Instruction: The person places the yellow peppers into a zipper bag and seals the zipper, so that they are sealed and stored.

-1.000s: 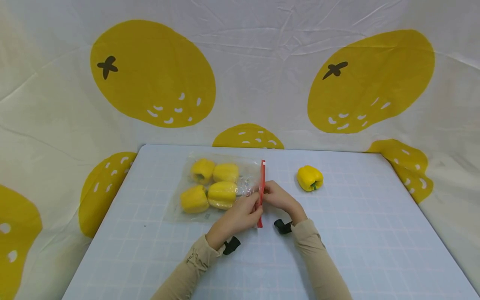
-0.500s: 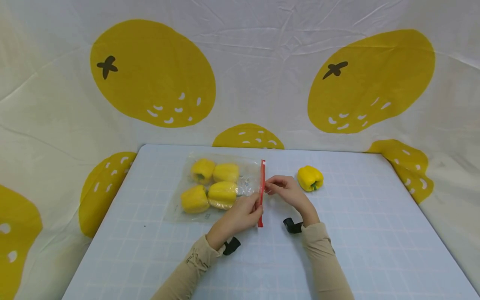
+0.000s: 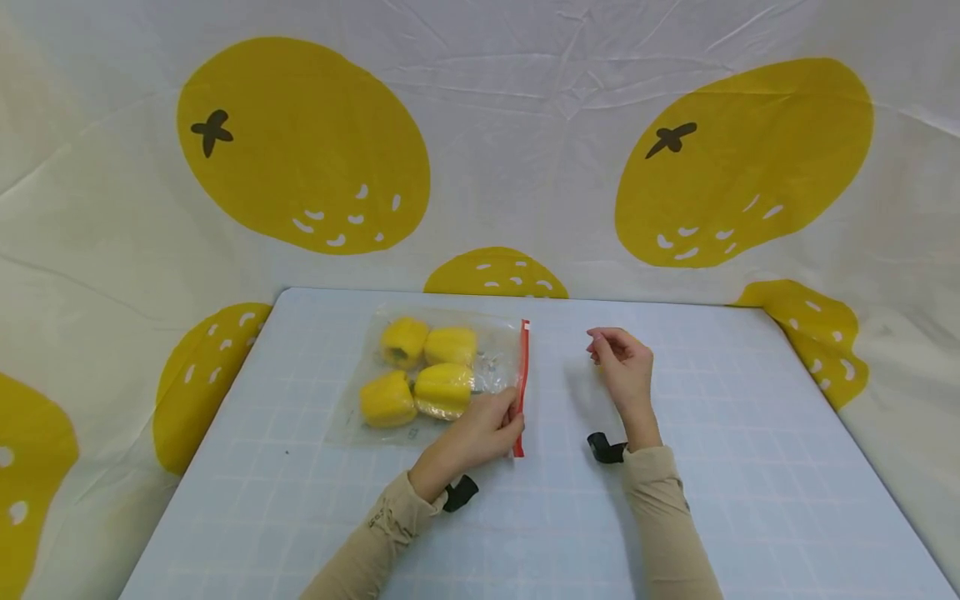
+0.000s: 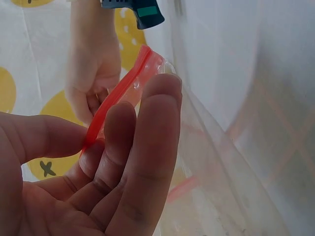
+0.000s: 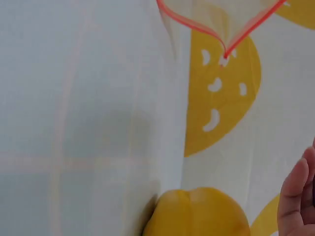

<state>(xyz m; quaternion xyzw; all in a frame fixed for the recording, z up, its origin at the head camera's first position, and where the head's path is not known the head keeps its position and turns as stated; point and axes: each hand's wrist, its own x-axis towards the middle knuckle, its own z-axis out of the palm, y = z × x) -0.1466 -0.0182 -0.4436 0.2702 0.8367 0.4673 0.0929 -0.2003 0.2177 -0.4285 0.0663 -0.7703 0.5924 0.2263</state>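
Note:
A clear zip bag [image 3: 491, 367] lies on the table with several yellow bell peppers [image 3: 444, 390] inside. My left hand [image 3: 480, 429] pinches its red zip edge [image 3: 524, 358] between thumb and fingers, which the left wrist view shows close up. In the right wrist view the red edges [image 5: 194, 23] of the bag's mouth stand apart in a V. My right hand [image 3: 626, 371] is in the air right of the bag, fingers loosely bent and holding nothing. One loose yellow bell pepper [image 5: 197, 214] sits near it; in the head view that hand hides it.
The white table [image 3: 750, 467] has a faint grid. Behind it hangs a pale cloth [image 3: 525, 167] printed with large yellow fruit shapes. A black wrist-camera mount [image 3: 606, 448] sticks out at the right wrist, another mount [image 3: 461, 493] at the left.
My right hand has left the bag's red edge and moved right, in front of the loose bell pepper. The left hand keeps its grip in the same place.

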